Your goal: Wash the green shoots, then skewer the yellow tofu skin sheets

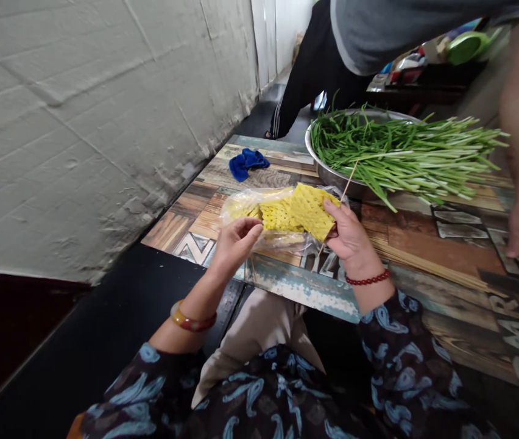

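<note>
My right hand (347, 235) grips a flat yellow perforated sheet (313, 209) together with a thin wooden skewer (349, 180), which slants up past the sheet and shows again below it. More yellow pieces (280, 214) lie in a clear plastic bag (236, 201) on the patterned table (186, 222). My left hand (240, 239) is at the bag's left front, its fingers closed in a pinch beside the yellow pieces; what they hold, if anything, is too small to tell.
A metal bowl (310, 143) of long green stalks (406, 152) stands at the back right. Behind the bag lies a blue cloth (247, 163). Several skewers (428, 263) lie right of my right hand. Another person (378, 36) leans over the far side, an arm reaching down at the right.
</note>
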A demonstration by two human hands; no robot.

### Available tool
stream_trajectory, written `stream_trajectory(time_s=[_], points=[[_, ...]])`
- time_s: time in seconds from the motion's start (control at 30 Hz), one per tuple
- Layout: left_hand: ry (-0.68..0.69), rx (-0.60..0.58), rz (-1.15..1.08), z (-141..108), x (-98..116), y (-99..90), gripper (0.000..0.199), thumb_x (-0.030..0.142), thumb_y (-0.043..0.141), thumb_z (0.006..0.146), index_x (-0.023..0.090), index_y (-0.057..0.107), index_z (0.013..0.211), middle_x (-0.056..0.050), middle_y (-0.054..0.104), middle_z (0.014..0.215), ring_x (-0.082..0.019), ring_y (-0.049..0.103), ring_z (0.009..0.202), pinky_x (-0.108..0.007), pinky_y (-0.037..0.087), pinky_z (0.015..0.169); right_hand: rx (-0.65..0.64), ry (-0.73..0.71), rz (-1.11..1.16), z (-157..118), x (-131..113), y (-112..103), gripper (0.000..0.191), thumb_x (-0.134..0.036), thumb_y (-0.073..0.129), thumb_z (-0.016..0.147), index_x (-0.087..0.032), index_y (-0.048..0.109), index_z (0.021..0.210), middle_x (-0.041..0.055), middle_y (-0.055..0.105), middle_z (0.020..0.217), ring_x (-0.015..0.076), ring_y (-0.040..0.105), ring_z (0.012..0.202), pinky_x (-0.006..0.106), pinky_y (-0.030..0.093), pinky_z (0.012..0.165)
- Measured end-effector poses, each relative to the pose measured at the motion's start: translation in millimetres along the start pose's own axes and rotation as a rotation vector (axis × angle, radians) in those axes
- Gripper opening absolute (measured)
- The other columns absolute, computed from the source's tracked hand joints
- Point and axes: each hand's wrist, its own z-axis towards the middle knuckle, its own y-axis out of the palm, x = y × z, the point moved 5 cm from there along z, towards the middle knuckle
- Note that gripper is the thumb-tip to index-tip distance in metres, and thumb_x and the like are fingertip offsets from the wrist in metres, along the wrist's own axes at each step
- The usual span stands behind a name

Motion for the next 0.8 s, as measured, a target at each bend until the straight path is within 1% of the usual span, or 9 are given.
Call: stream_trajectory(time_s=[0.07,0.13,0.2,0.33,0.43,0.53,0.67,0.73,0.8], points=[[-0.04,-0.085,-0.182,6.9,7.7,17.1,0.04,0.041,0.075,0.078,0.015,0.07,0.107,-0.008,0.072,0.099,-0.018,0.064,0.089,-0.03,0.048,0.082,-0.036,0.01,0.014,-2.1,0.2,3.4,0.036,-0.043,0.085,0.068,-0.025,0.07,0.096,0.0042,0.079,0.1,0.0289,0.071,0.111,0.045,0.061,0.089],[-0.028,-0.148,-0.309,14.7,15.9,31.5,0.05,0.041,0.079,0.075,0.016,0.068,0.117,-0.012,0.07,0.115,-0.022,0.064,0.107,-0.034,0.047,0.094,-0.067,0.022,0.018,-4.1,0.5,6.3,0.037,-0.044,0.084,0.07,-0.025,0.071,0.099,0.0041,0.079,0.101,0.0288,0.07,0.113,0.046,0.06,0.092],[-0.017,-0.216,-0.423,21.5,21.8,43.5,0.054,0.045,0.08,0.076,0.017,0.068,0.12,-0.013,0.069,0.122,-0.025,0.062,0.115,-0.036,0.046,0.098,-0.09,0.035,0.018,-5.6,0.9,8.3,0.037,-0.044,0.084,0.071,-0.025,0.071,0.101,0.0042,0.079,0.102,0.029,0.069,0.114,0.047,0.059,0.094],[-0.082,-0.369,-0.595,26.8,25.4,58.1,0.051,0.053,0.078,0.076,0.019,0.072,0.114,-0.011,0.073,0.116,-0.024,0.068,0.104,-0.032,0.052,0.086,-0.116,0.064,0.014,-7.0,1.3,10.8,0.037,-0.043,0.084,0.072,-0.025,0.072,0.101,0.0042,0.08,0.101,0.0286,0.07,0.112,0.046,0.059,0.096],[-0.145,-0.412,-0.594,25.6,23.8,58.7,0.046,0.053,0.079,0.075,0.018,0.076,0.104,-0.009,0.076,0.103,-0.022,0.071,0.094,-0.028,0.054,0.076,-0.113,0.06,0.011,-7.1,0.7,11.6,0.037,-0.042,0.086,0.07,-0.024,0.073,0.1,0.004,0.08,0.1,0.0281,0.071,0.11,0.045,0.059,0.095],[-0.18,-0.468,-0.589,24.1,21.9,59.2,0.045,0.053,0.081,0.073,0.016,0.077,0.097,-0.009,0.077,0.094,-0.023,0.072,0.09,-0.029,0.056,0.075,-0.096,0.044,-0.017,-7.7,0.6,12.2,0.038,-0.042,0.088,0.067,-0.023,0.073,0.096,0.0038,0.08,0.094,0.0287,0.073,0.106,0.045,0.06,0.092],[-0.274,-0.57,-0.657,24.0,16.4,66.8,0.046,0.05,0.081,0.073,0.012,0.077,0.098,-0.012,0.077,0.093,-0.027,0.073,0.089,-0.034,0.058,0.076,-0.095,0.051,-0.074,-9.2,2.0,14.1,0.038,-0.044,0.089,0.064,-0.023,0.072,0.091,0.0038,0.08,0.09,0.029,0.074,0.1,0.044,0.062,0.084],[-0.339,-0.587,-0.676,24.7,11.9,70.4,0.042,0.047,0.078,0.077,0.012,0.076,0.1,-0.013,0.077,0.094,-0.025,0.073,0.081,-0.031,0.058,0.067,-0.093,0.047,-0.089,-9.6,1.9,14.9,0.04,-0.045,0.09,0.063,-0.023,0.072,0.091,0.0036,0.079,0.09,0.0286,0.074,0.098,0.043,0.063,0.08],[-0.392,-0.588,-0.683,25.0,8.2,72.9,0.037,0.043,0.072,0.084,0.012,0.075,0.104,-0.013,0.077,0.095,-0.021,0.072,0.071,-0.026,0.055,0.054,-0.082,0.037,-0.095,-9.9,1.3,15.4,0.042,-0.046,0.091,0.06,-0.023,0.071,0.089,0.0034,0.079,0.089,0.0283,0.075,0.095,0.042,0.063,0.078]])
